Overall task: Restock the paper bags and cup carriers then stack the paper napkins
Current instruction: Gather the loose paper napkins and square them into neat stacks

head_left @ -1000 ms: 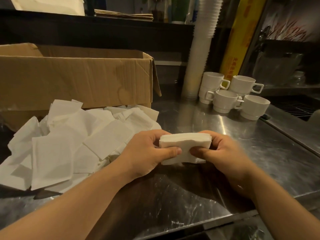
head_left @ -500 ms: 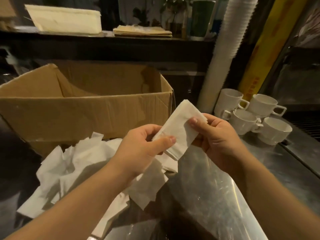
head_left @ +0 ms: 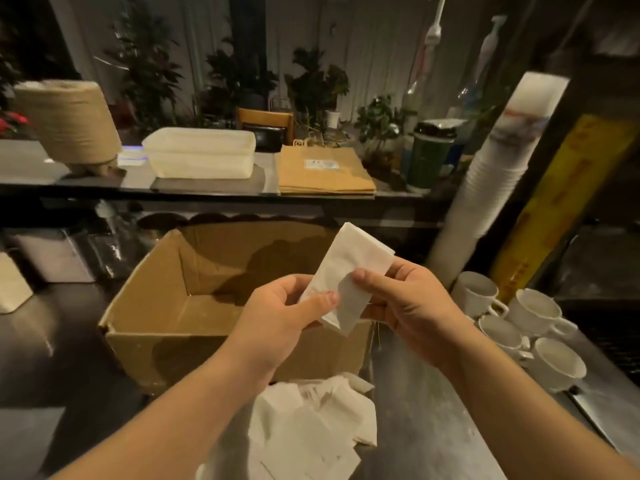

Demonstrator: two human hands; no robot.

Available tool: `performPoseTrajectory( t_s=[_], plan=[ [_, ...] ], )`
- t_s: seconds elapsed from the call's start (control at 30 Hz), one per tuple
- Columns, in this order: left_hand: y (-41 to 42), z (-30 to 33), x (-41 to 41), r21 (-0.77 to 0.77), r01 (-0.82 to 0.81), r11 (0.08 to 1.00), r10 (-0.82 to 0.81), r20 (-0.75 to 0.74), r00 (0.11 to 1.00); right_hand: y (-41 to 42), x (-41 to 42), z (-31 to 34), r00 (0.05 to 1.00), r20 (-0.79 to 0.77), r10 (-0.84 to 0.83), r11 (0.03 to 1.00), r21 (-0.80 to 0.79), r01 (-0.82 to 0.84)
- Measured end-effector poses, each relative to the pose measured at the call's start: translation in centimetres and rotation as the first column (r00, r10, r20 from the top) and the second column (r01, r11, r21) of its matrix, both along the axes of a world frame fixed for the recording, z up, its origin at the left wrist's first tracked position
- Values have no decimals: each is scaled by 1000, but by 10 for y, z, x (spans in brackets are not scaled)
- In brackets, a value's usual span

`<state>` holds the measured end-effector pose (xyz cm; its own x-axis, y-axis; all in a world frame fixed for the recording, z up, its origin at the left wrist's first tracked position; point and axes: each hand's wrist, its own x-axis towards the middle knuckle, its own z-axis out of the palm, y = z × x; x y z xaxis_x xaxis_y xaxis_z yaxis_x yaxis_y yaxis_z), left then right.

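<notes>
napkin stack point(head_left: 346, 282) higher now, pinched by left hand point(head_left: 284, 310) and right hand point(head_left: 405, 303), lower edge hidden

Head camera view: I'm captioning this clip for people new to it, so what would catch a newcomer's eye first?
First, the small stack of white napkins held up at the centre, pinched between the left hand and the right hand above an open cardboard box. Next, the loose heap of napkins on the steel counter below, and the white cups clustered at the right.
</notes>
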<state>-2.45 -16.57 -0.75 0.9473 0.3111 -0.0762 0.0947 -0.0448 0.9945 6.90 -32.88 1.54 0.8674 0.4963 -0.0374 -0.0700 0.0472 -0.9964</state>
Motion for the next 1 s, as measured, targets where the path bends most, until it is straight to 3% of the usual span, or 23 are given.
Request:
performPoseTrajectory(
  t_s=[0.3,0.7,1.0],
  plan=[
    [70,88,22,-53,-32,998,30,-50,998,75,31,92,997,55,53,997,-56,-50],
    [194,130,40,-25,-110,994,108,-81,991,202,61,140,992,12,124,990,-74,-123],
    [284,144,86,150,-117,982,134,-109,985,289,112,147,995,21,93,991,-101,-90]
  ],
)
